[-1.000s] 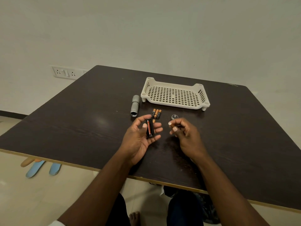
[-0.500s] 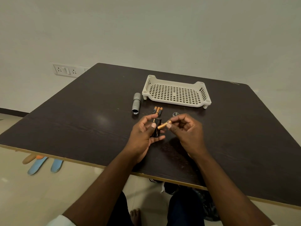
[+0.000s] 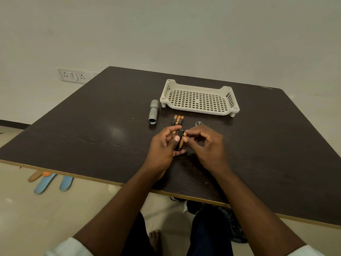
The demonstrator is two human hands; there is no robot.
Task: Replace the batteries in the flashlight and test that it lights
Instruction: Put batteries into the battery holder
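Observation:
My left hand (image 3: 163,150) grips a black battery holder (image 3: 179,140), held upright above the table. My right hand (image 3: 206,145) pinches a copper-and-black battery (image 3: 182,140) with thumb and forefinger, pressing it against the holder's side. The grey flashlight body (image 3: 153,114) lies open-ended on the table beyond my left hand. Three more batteries (image 3: 178,120) lie side by side just behind the holder. The flashlight's round tail cap (image 3: 199,123) rests on the table behind my right hand.
A cream perforated plastic tray (image 3: 200,97) stands at the back of the dark wooden table (image 3: 92,130). A wall socket (image 3: 73,76) is at the left. Blue slippers (image 3: 52,182) lie on the floor under the near-left edge.
My right hand picked up a battery and brought it to the holder; it now lies along the holder's side. Both hands have closed together.

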